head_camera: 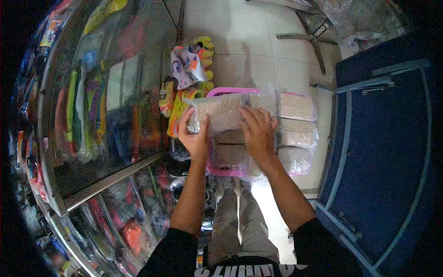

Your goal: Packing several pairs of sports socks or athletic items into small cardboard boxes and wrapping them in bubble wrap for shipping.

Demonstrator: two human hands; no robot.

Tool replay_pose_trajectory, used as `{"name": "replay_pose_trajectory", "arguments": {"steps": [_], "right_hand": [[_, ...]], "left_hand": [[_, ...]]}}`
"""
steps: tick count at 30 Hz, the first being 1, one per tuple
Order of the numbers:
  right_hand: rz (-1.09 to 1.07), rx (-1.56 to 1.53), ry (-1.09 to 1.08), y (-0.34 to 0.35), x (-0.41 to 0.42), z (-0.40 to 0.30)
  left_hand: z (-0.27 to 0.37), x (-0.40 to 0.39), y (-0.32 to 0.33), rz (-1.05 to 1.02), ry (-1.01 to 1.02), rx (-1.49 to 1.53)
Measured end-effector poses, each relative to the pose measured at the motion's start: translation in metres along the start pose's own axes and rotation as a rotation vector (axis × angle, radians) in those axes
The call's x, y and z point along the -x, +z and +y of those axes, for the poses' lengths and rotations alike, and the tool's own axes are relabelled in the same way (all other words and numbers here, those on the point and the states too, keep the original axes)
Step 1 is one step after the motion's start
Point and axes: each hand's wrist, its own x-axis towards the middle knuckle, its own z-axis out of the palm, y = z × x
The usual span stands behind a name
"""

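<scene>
A bubble-wrapped package (219, 110) lies across the left part of a pink plastic basket (228, 171). My left hand (193, 136) grips its left end, thumb on the near side and fingers around the end. On its right end rest the fingers of my right hand (258, 130), spread over the wrap. Below it in the basket sit brown boxes (228, 152). Along the basket's right side is a column of bubble-wrapped boxes, among them an upper one (296, 105), a middle one (298, 132) and a lower one (294, 160).
Yellow-and-orange packaged goods (185, 104) and a white printed pouch (187, 67) stand left of the basket. A glass-fronted display case (114, 86) runs along my left. Dark blue cabinet doors (384, 138) are on my right. A stand's metal legs (313, 38) reach onto the tiled floor (242, 65).
</scene>
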Motion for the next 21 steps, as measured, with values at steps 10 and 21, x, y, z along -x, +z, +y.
{"name": "replay_pose_trajectory", "arguments": {"steps": [10,21], "right_hand": [[-0.275,0.214,0.031,-0.015,-0.016,0.006],[-0.196,0.033,0.061,-0.015,-0.015,0.030]], "left_hand": [[-0.021,-0.010,0.022,-0.044,0.105,-0.096],[-0.031,-0.012,0.036,-0.206,-0.247,-0.084]]}}
